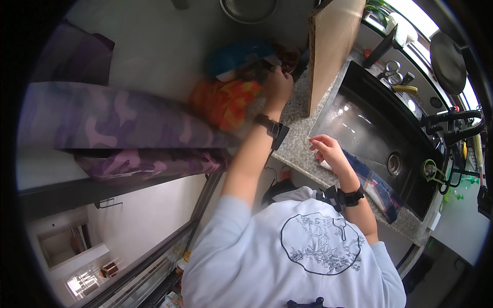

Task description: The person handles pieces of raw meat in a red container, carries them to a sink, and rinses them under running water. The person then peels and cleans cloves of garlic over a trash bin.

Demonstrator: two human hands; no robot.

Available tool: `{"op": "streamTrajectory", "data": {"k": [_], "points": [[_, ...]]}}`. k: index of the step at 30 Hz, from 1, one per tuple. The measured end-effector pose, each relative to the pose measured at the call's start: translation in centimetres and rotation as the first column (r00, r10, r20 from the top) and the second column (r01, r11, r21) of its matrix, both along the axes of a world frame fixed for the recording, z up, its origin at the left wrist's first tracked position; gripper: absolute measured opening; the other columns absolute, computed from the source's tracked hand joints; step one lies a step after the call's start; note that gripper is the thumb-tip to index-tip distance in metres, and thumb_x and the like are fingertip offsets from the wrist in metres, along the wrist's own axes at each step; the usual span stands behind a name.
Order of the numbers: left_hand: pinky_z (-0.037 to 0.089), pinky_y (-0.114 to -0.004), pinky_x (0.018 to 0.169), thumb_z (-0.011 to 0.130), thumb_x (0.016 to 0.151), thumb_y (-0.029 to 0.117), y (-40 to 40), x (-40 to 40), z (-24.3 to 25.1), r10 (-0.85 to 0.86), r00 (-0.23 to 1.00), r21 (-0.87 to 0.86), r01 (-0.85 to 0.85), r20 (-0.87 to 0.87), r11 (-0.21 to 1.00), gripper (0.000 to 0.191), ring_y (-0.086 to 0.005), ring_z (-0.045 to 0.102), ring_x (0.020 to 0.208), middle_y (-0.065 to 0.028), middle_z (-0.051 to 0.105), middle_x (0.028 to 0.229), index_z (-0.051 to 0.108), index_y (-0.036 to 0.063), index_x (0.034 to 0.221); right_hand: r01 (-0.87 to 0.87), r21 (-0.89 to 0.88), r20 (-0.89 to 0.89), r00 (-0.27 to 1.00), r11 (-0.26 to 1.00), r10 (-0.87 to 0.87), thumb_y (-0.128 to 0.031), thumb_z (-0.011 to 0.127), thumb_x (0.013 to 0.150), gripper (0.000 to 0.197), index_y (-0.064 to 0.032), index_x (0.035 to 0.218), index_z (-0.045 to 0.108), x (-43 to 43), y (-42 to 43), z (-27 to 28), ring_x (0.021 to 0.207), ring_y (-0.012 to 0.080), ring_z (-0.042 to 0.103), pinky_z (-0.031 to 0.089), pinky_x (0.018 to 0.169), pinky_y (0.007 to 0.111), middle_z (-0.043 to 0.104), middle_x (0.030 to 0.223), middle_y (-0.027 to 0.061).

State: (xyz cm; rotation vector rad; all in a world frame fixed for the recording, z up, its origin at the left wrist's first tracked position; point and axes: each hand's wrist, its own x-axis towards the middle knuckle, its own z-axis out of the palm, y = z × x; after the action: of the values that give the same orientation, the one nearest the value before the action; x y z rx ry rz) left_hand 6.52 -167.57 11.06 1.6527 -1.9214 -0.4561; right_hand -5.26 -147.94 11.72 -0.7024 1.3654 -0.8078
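Observation:
My left hand [278,87] reaches to the back of the granite counter [294,104], its fingers bent against the whitish edge of a blurred blue package [244,57]. Whether they grip that edge cannot be made out. Just beyond the fingertips is a round container with dark contents [287,56], also blurred. Below the package, left of my wrist, lies a crumpled orange and yellow bag or cloth [229,102]. My right hand [328,152] hovers by the sink's near left corner, fingers loosely bent and apart, holding nothing visible. A dark blue plaid cloth [371,186] drapes over the sink's front edge beside that wrist.
A wooden board [335,46] stands upright between the counter and the black sink [358,119]. Kitchen scissors [393,73] and a faucet [454,125] are along the sink's back. A metal strainer [248,9] is at the top. Purple camouflage fabric [127,115] spreads at left.

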Motion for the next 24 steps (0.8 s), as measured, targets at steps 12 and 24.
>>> {"op": "streamTrajectory", "data": {"k": [12, 24], "points": [[0.049, -0.045, 0.067, 0.056, 0.075, 0.025, -2.7, -0.1, -1.7, 0.164, 0.985, -0.006, -0.164, 0.063, 0.987, 0.027, -0.0367, 0.059, 0.077, -0.0194, 0.062, 0.081, 0.057, 0.0022, 0.089, 0.085, 0.014, 0.03, 0.996, 0.996, -0.085, -0.021, 0.051, 0.085, 0.023, -0.0025, 0.099, 0.055, -0.2, 0.3, -0.2, 0.054, 0.0062, 0.05, 0.04, 0.047, 0.019, 0.059, 0.079, 0.0045], [0.048, -0.045, 0.066, 0.056, 0.071, 0.026, -3.1, -0.1, -2.4, 0.224, 0.974, -0.004, -0.225, -0.037, 0.974, 0.027, -0.0372, 0.059, 0.076, -0.0207, 0.061, 0.078, 0.058, 0.0011, 0.082, 0.168, 0.036, 0.072, 0.983, 0.985, -0.17, -0.02, 0.053, 0.085, 0.022, -0.0022, 0.098, 0.055, -0.9, 1.8, -0.3, 0.052, 0.0053, 0.05, 0.038, 0.046, 0.017, 0.059, 0.077, 0.0035]]}}
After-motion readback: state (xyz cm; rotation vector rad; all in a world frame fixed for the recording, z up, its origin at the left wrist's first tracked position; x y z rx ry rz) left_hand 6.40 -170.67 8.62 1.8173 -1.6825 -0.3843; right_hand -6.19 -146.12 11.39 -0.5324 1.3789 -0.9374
